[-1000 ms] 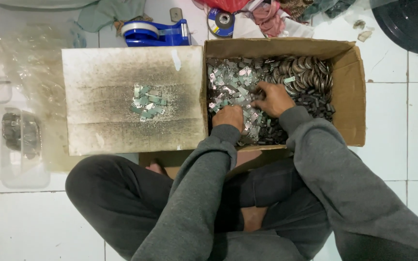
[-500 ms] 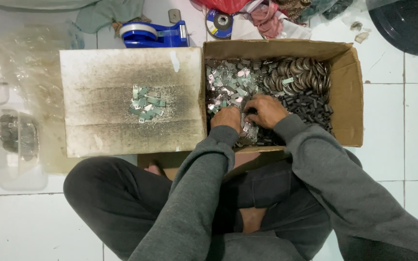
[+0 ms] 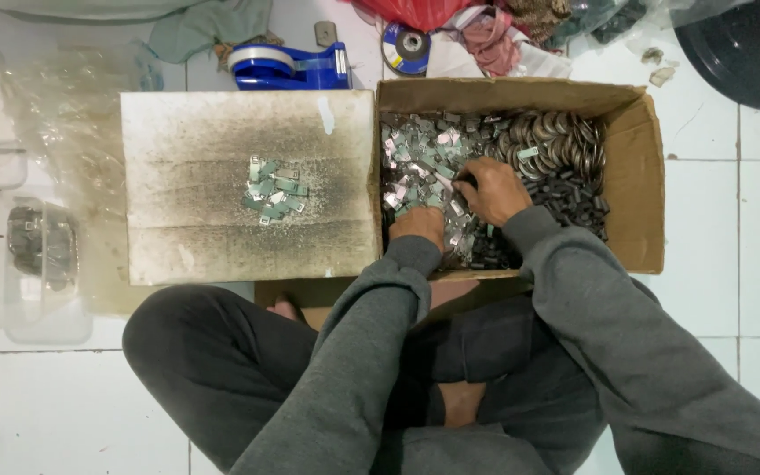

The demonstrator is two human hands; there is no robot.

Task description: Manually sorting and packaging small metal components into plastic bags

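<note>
Both hands [image 3: 459,207] in cardboard box [image 3: 644,176], long axis left-right.

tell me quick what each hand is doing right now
Left hand: buried in the small metal clips in the cardboard box; grip cannot be told.
Right hand: curled over the clips; hold cannot be told.

1 head camera looks straight down, close, onto lap and floor [image 3: 749,264].

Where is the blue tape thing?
In the head view, the blue tape dispenser lies on the floor at the top, left of centre. It sits just above the flat board and beside the top left corner of the cardboard box.
</note>
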